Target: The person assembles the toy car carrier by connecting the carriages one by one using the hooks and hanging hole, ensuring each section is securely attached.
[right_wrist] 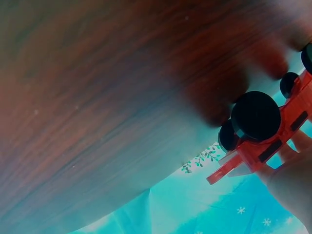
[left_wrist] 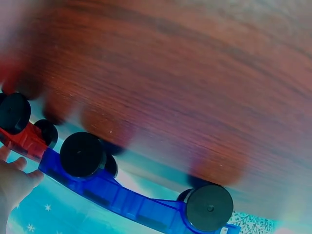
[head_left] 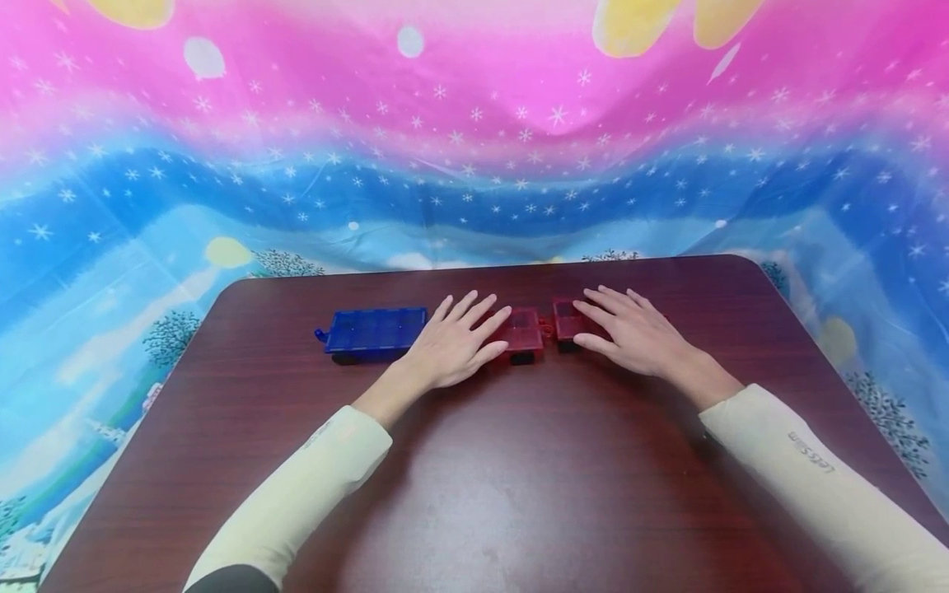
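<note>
A translucent blue toy train car (head_left: 376, 331) with black wheels stands on the table, its hook pointing left. Two translucent red toy cars stand in line to its right: a middle one (head_left: 526, 329) and a right-hand one (head_left: 566, 319), with a red hook between them. My left hand (head_left: 458, 339), palm down and fingers spread, lies over where the blue and middle red cars meet. Its fingertips show beside that joint in the left wrist view. Fingers extended, my right hand (head_left: 639, 333) rests on the right-hand red car and hides much of it; its wheels (right_wrist: 256, 116) show in the right wrist view.
The dark brown wooden table (head_left: 474, 494) has rounded far corners, and the cars stand near its far edge. Behind and around it hangs a pink and blue cloth (head_left: 474, 156) printed with snowflakes. Cream sleeves (head_left: 296, 486) cover both forearms.
</note>
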{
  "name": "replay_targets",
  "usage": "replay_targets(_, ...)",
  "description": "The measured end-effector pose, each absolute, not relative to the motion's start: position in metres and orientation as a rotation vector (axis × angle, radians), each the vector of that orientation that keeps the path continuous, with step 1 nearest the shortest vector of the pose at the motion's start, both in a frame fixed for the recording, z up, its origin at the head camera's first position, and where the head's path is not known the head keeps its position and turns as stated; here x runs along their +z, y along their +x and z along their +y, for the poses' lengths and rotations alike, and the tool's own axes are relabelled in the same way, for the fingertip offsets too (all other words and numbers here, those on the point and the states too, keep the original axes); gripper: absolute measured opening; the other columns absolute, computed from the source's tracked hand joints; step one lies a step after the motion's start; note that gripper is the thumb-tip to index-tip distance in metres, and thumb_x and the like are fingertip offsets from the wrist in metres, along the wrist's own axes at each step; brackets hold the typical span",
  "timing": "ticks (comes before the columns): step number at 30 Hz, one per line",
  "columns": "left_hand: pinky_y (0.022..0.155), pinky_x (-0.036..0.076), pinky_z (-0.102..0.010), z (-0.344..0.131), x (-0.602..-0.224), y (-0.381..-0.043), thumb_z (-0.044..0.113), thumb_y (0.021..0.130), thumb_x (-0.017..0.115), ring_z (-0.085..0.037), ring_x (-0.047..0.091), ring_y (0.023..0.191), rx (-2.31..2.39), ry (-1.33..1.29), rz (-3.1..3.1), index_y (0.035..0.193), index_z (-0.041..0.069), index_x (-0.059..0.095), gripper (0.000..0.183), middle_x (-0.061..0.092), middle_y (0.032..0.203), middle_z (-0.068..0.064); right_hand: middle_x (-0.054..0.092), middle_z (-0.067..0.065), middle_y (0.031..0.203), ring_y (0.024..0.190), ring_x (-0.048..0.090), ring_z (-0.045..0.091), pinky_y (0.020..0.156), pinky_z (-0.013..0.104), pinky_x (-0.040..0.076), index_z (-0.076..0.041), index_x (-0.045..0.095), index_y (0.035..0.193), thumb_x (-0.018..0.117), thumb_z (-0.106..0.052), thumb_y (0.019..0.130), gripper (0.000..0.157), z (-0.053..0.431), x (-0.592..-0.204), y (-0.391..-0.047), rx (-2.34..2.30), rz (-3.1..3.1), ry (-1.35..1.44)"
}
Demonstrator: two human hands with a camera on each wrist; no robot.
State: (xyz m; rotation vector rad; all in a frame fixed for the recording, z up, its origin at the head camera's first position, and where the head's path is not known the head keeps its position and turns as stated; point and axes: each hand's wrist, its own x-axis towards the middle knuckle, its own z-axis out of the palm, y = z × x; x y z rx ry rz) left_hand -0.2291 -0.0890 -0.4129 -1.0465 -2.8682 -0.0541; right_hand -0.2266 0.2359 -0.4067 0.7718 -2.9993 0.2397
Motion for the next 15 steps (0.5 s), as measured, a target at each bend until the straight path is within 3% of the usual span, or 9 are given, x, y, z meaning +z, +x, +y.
replay_targets(15, 0.121, 0.012, -0.056, -0.0829, -0.416, -0.2391, 0.063, 0.105, 0.028, -0.032, 0.015, 0.154, -0.022, -1.062, -2.882, 0.163, 0.029, 0.025, 0.067, 0.024, 0.167, -0.003, 0.034, 0.015, 0.162, 0.15, 0.025, 0.037, 0.12, 0.059, 0.012, -0.014, 0.042, 0.157, 0.058, -0.055, 0.099, 0.073, 0.2356, -0.4107, -0.2312, 0.192, -2.991, 0.796)
